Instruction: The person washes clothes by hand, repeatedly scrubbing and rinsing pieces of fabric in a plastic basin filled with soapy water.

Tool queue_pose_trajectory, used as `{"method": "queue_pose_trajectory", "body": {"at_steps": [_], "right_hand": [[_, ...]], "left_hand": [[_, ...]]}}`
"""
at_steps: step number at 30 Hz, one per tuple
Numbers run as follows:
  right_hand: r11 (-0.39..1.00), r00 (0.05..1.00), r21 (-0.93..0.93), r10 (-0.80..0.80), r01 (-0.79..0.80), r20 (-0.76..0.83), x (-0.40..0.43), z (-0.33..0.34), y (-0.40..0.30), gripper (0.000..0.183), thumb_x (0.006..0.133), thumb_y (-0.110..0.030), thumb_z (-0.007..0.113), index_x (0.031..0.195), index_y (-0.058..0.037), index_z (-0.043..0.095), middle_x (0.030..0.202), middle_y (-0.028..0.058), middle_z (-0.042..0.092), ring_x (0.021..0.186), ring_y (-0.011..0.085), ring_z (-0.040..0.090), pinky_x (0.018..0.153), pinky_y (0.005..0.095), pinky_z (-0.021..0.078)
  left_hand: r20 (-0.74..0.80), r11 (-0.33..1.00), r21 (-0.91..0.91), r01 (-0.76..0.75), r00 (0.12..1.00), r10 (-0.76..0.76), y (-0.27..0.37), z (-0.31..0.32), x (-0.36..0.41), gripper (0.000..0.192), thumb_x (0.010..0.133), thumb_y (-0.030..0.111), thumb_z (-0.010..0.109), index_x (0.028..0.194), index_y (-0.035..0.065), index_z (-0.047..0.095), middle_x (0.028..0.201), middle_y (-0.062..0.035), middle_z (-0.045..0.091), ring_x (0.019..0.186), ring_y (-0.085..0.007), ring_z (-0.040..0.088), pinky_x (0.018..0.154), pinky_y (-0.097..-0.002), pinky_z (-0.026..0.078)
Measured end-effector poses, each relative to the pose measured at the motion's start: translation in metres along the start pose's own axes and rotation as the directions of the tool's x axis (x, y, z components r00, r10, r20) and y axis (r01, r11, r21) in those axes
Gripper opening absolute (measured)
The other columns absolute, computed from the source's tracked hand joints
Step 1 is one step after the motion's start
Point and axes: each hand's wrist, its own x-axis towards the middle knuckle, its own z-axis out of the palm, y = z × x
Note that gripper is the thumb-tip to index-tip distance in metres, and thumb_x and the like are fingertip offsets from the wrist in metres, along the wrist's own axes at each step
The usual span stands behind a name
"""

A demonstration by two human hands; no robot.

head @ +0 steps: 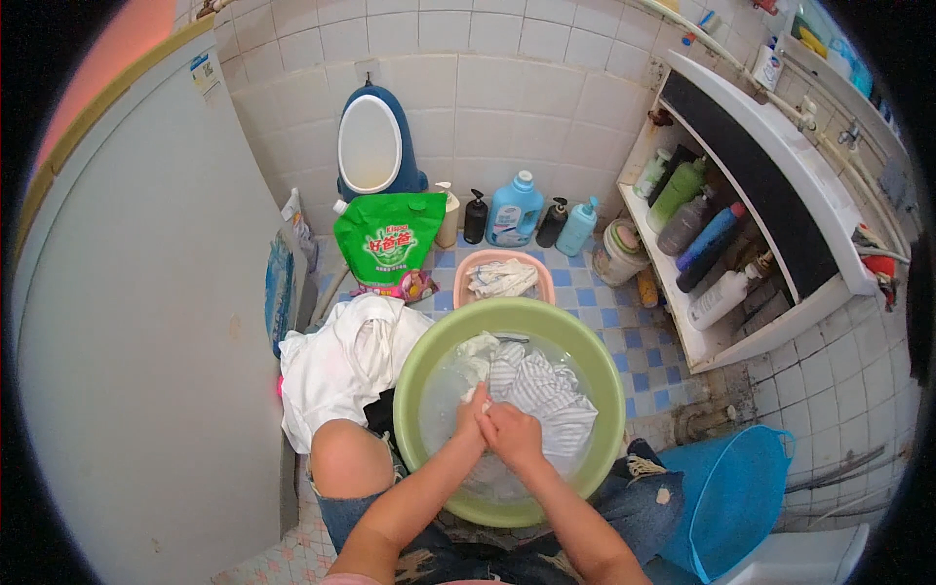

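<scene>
A green plastic basin (pixel 613 409) stands between my knees, with cloudy water in it. My left hand (pixel 472 420) and my right hand (pixel 513 431) meet over the water, both gripping a white cloth (pixel 477 358). Part of that cloth trails toward the back of the basin; what lies inside my fingers is mostly hidden. Beside it, a grey-and-white striped garment (pixel 545 395) is bunched up, partly under water. Outside the basin to the left, white clothes (pixel 351 358) are heaped next to my knee.
Behind the basin are a small pink basin (pixel 459 281) with cloth, a green detergent pouch (pixel 387 238) and several bottles (pixel 515 212). A blue bucket (pixel 738 497) stands right, below a sink cabinet (pixel 702 351). The grey door (pixel 146 292) bounds the left. A child's urinal (pixel 373 142) hangs behind.
</scene>
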Motion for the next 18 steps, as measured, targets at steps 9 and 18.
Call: {"method": "queue_pose_trajectory", "body": {"at_steps": [9,18], "right_hand": [[0.207,0.796,0.865,0.528,-0.457,0.295,0.026,-0.031,0.076,0.026,0.089,-0.026,0.038,0.091,-0.0058,0.055,0.067,0.0042,0.055,0.054,0.009,0.05,0.04,0.025,0.0367],[0.954,0.94,0.176,-0.188,0.244,-0.285,0.009,-0.005,0.02,0.02,0.084,-0.024,0.048,0.085,-0.0044,0.053,0.075,0.0096,0.054,0.053,0.0237,0.051,0.046,0.0323,0.04]], "left_hand": [[0.469,0.975,0.143,0.17,0.856,-0.218,0.039,0.027,-0.041,0.027,0.084,0.033,0.048,0.098,0.0105,0.05,0.096,-0.0094,0.055,0.095,-0.0236,0.052,0.081,-0.0428,0.041],[0.269,0.998,0.001,0.059,0.961,-0.057,-0.005,0.007,-0.002,0.017,0.084,0.023,0.047,0.093,0.0098,0.052,0.085,-0.006,0.057,0.07,-0.0151,0.056,0.055,-0.031,0.045]]}}
